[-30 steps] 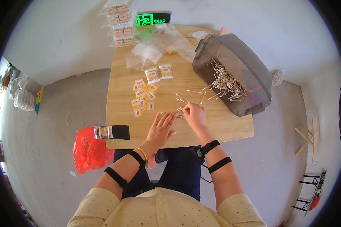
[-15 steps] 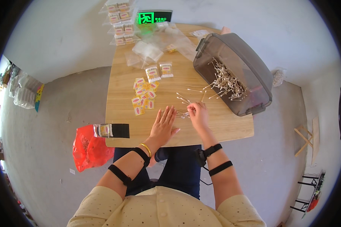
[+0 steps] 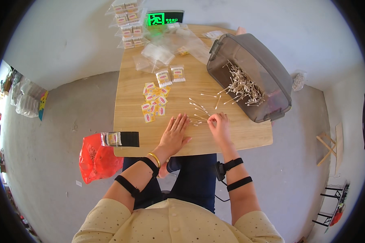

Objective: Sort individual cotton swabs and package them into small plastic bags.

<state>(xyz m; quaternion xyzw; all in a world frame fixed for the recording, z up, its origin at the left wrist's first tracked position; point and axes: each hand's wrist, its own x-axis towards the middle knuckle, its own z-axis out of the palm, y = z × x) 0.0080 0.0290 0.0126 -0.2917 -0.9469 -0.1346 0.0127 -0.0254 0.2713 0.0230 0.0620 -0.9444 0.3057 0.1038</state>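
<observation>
My left hand point(image 3: 174, 133) lies flat on the wooden table point(image 3: 142, 137), its fingers stretched out and together. Beneath and beside its fingertips is a small bunch of cotton swabs point(image 3: 197, 122), partly hidden by the hand. To the right, my right hand point(image 3: 220, 127) is closed in a pinch at the end of a cotton swab point(image 3: 201, 117). Several loose swabs point(image 3: 198, 106) are scattered just beyond both hands. Left of them lies a spread of small yellow-and-white printed cards point(image 3: 153, 101). Two filled swab packs point(image 3: 164, 79) rest behind these.
A grey plastic bin point(image 3: 267, 77) lies tilted at the right, swabs point(image 3: 245, 87) spilling toward its opening. Clear bags point(image 3: 158, 53) cover the back, near stacked bagged packs point(image 3: 127, 30). At the left edge are a black strip point(image 3: 129, 139) with a pack and a red bag point(image 3: 97, 162).
My right hand has shifted a little to the right, away from my left hand, still pinched. The left hand stays flat in place on the swabs.
</observation>
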